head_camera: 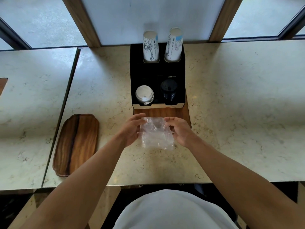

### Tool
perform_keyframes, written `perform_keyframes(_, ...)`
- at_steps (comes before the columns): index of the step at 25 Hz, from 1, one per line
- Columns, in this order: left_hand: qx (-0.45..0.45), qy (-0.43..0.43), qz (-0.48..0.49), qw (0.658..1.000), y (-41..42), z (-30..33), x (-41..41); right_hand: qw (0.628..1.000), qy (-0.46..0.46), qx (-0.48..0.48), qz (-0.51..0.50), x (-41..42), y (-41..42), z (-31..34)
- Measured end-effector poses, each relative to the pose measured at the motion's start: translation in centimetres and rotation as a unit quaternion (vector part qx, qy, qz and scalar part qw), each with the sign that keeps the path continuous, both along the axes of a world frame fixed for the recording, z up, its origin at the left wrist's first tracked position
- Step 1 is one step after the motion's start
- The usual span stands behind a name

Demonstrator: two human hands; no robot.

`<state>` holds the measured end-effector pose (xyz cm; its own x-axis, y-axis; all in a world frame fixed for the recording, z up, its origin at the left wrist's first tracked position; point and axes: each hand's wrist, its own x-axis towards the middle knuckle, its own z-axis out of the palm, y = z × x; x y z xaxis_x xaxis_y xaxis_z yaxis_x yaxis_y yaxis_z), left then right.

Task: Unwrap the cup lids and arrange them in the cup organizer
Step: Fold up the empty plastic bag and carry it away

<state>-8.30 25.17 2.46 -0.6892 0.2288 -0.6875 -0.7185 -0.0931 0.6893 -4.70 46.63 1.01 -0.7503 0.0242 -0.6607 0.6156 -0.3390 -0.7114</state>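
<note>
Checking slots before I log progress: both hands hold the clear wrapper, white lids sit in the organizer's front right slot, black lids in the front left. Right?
Sides are swapped. The head view shows the white lids front left, the black lids front right.

1. A marbled cream tabletop [239, 100] runs beneath the windows, and a second slab of the same stone [33, 96] butts against its left side.
2. A dark wooden tray [76, 144] lies flat on the tabletop near that seam (its grain runs lengthwise).
3. A wooden board [162, 112] lies on the tabletop at the centre.
4. Wooden window posts [82, 20] frame frosted panes behind.
</note>
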Motion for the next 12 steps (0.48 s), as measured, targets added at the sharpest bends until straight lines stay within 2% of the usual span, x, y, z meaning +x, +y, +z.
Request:
perform_keyframes(3, 0.034, -0.013, -0.026, 0.999, 0.04, -0.34, 0.18, 1.0, 0.02, 0.008, -0.007, 0.23, -0.03, -0.16)
perform_keyframes(6, 0.015, -0.006, -0.101, 0.995, -0.02, -0.69, 0.41, 0.998, 0.049, 0.037, -0.005, 0.19, 0.05, -0.21)
perform_keyframes(9, -0.03, 0.005, -0.07, 0.997, 0.12, -0.65, 0.58, 0.993, 0.095, 0.062, 0.019, 0.22, 0.23, 0.2)
perform_keyframes(12, -0.052, 0.019, -0.013, 0.998, 0.32, -0.47, 0.58, 0.983, 0.131, 0.07, 0.112, 0.88, 0.41, 0.7)
